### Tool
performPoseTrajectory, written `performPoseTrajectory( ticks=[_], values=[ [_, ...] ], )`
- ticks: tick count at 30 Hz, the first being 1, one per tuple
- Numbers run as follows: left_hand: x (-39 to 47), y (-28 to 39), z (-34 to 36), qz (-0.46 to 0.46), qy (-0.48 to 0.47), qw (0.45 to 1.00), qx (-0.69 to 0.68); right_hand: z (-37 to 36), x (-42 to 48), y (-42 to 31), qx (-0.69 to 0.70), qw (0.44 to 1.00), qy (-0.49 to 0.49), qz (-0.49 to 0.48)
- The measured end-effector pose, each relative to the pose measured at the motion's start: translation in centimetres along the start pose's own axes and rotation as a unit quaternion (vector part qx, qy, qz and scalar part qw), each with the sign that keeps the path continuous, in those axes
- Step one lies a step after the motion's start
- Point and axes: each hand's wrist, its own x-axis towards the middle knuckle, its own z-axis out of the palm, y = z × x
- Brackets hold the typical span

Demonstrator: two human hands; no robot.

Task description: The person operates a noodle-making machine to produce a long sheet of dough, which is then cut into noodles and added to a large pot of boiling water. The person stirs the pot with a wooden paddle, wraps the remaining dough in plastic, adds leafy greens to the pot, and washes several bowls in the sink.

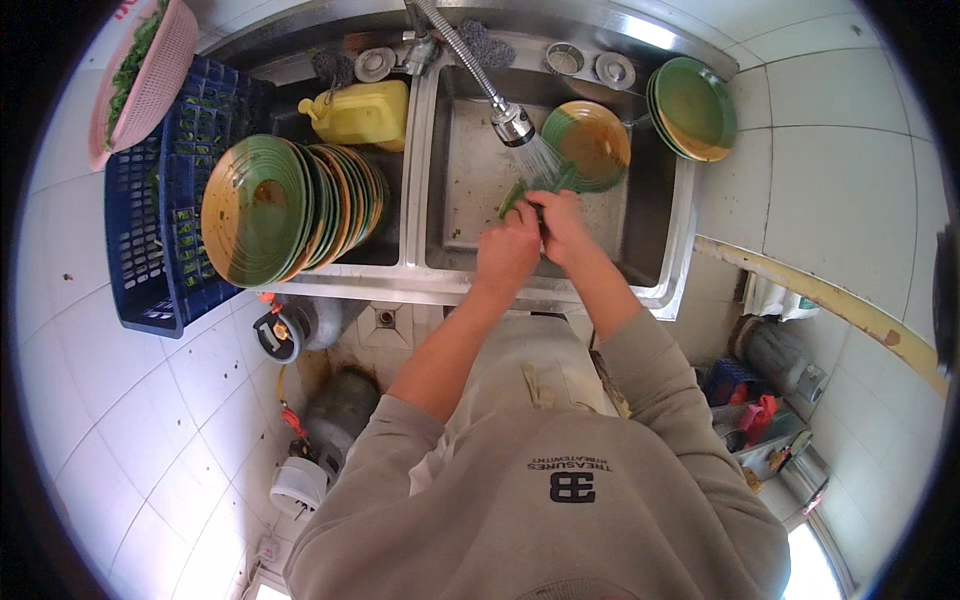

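Observation:
My left hand (510, 244) and my right hand (562, 221) are together over the right sink basin, both closed on a green scouring cloth or pad (513, 197); its exact kind is unclear. Water runs from the spray head (514, 126) onto it. Just beyond my hands, a green and yellow plate (592, 146) with brown residue lies in the basin. A tall leaning stack of similar plates (259, 210) stands in the left basin. A few more plates (694, 105) rest on the sink's right rim.
A yellow plastic jug (367, 112) lies in the left basin. At the far left are a blue plastic crate (139, 225) and a pink colander (161, 82) of greens. Steel wool (487, 45) and drain strainers (564, 58) line the back ledge. A gas cylinder (341, 412) stands below.

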Motion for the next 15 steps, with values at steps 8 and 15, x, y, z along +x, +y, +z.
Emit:
performPoseTrajectory(
  ticks=[8,15],
  values=[
    [-4.0,-2.0,-4.0,-0.007,0.013,0.994,-0.11,-5.6,0.4,0.0,0.107,0.975,-0.196,0.004],
    [1.0,-7.2,-7.5,-0.032,0.097,0.977,-0.189,-3.4,-0.5,-1.1,0.15,0.975,-0.166,-0.012]
  ],
)
